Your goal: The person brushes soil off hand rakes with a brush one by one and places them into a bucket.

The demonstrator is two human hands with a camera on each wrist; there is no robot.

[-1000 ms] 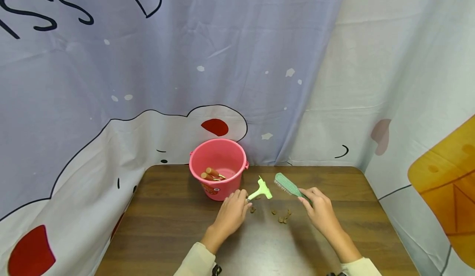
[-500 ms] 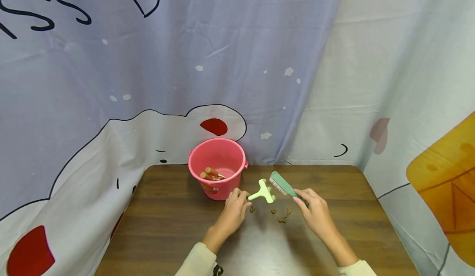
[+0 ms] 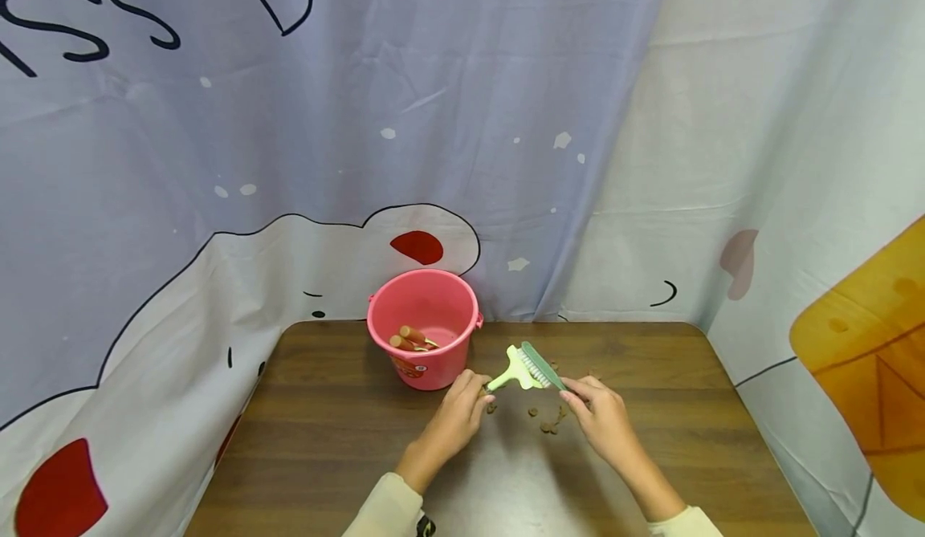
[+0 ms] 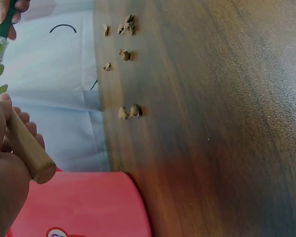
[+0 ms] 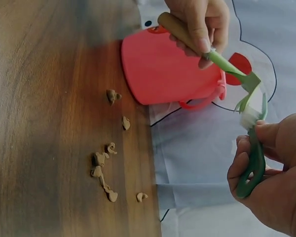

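Note:
My left hand (image 3: pixel 454 410) grips the wooden handle (image 4: pixel 30 150) of a small light-green hand rake (image 3: pixel 515 370), its pronged head held above the table. In my right hand (image 3: pixel 601 418) is a green brush (image 5: pixel 257 165) with white bristles, held by its looped handle. The bristles meet the rake head between the two hands. Below them, several brown clay-like crumbs (image 3: pixel 547 427) lie scattered on the wooden table (image 3: pixel 325 441). The right wrist view shows the left fingers wrapped near the front end of the rake's handle.
A pink bucket (image 3: pixel 450 359) stands at the table's back edge, just beyond the left hand. Inside it lie wooden-handled tools (image 3: pixel 412 335). A printed curtain (image 3: pixel 433 120) hangs right behind the table.
My right hand has moved left, bringing the brush from beside the rake onto its head. The rake turned over and back slightly while the left hand stayed nearly in place.

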